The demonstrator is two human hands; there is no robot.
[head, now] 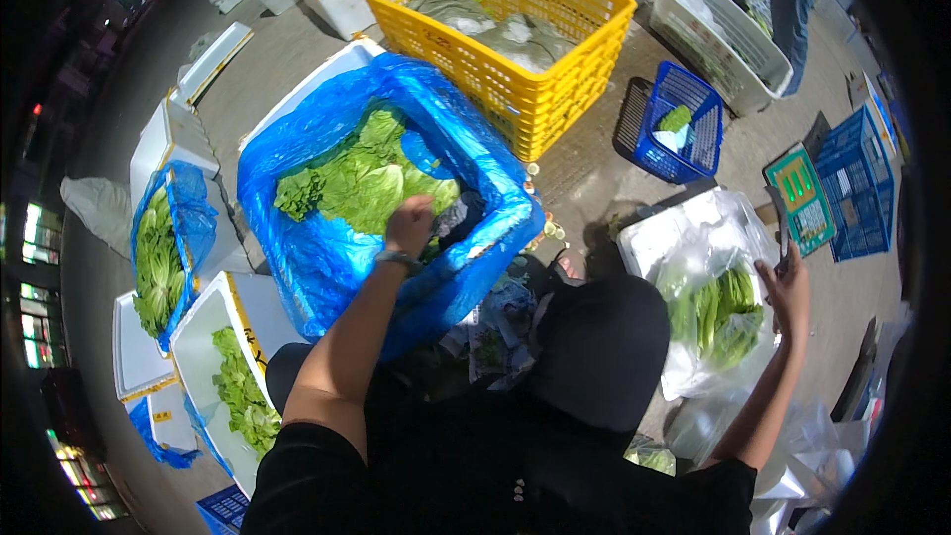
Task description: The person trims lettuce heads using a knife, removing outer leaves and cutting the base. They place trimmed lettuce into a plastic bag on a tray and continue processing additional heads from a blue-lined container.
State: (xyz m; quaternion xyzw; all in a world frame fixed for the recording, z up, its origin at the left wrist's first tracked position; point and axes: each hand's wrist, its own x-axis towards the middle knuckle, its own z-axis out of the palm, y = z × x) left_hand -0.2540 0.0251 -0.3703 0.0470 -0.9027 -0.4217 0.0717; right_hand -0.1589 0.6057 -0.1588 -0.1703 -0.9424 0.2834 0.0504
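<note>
My left hand (pixel 411 227) is low in a foam box lined with blue plastic film (pixel 338 108), its fingers curled at the edge of leafy green lettuce (pixel 364 186); whether it grips a leaf cannot be told. On the far right my right hand (pixel 786 290) is closed on a knife (pixel 780 219), whose dark blade points up. Beside that hand, a clear plastic bag of long green leafy vegetables (pixel 721 312) lies on a white foam surface (pixel 646 238). A green scale display (pixel 802 200) with lit digits stands just beyond the knife.
Stacked yellow crates (pixel 520 89) stand behind the lined box. A small blue basket (pixel 680 122) and a long pale crate (pixel 721 37) are at the upper right, near a person's leg in jeans (pixel 799 15). Foam boxes with lettuce (pixel 245 394) line the left. Cut stem pieces (pixel 550 229) litter the ground.
</note>
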